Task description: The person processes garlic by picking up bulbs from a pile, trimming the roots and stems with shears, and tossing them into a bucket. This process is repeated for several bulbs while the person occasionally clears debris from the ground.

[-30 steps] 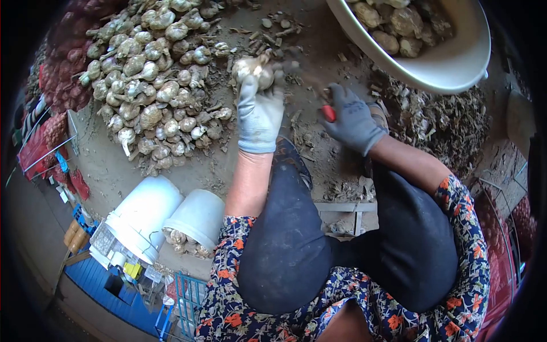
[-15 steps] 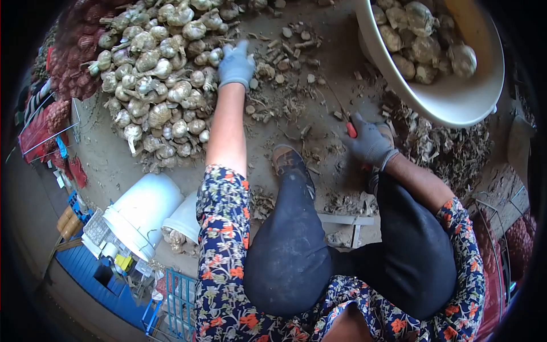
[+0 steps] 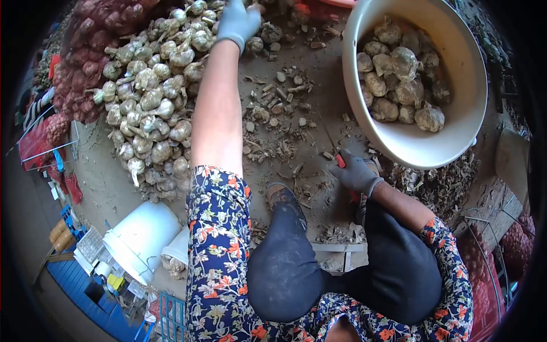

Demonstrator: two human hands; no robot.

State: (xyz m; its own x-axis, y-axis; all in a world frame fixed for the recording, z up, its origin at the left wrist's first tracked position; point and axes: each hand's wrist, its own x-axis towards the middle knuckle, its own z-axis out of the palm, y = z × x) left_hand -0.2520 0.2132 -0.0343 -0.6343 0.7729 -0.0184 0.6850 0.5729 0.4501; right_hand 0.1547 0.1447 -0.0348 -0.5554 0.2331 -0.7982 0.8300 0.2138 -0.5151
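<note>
My left hand (image 3: 238, 24), in a grey glove, reaches to the top of the view at the right edge of a large garlic pile (image 3: 156, 97). Its fingers are partly cut off and blend with the bulbs, so its hold is unclear. Near my right knee, my gloved right hand (image 3: 358, 174) is closed around the red handle of a thin-bladed knife (image 3: 341, 161), whose blade points up and left. Above that hand stands a wide cream tub (image 3: 419, 151) with several garlic bulbs (image 3: 407, 91) inside.
Cut stems and dry skins (image 3: 279, 108) litter the floor between the pile and tub. Red mesh sacks (image 3: 85, 68) stand at upper left. White buckets (image 3: 142, 233) lie at lower left. Part of a red rim (image 3: 340, 3) shows at the top.
My left hand has moved up and away along the garlic pile. The tub and more of the far floor show lower in view. My right hand still grips the knife.
</note>
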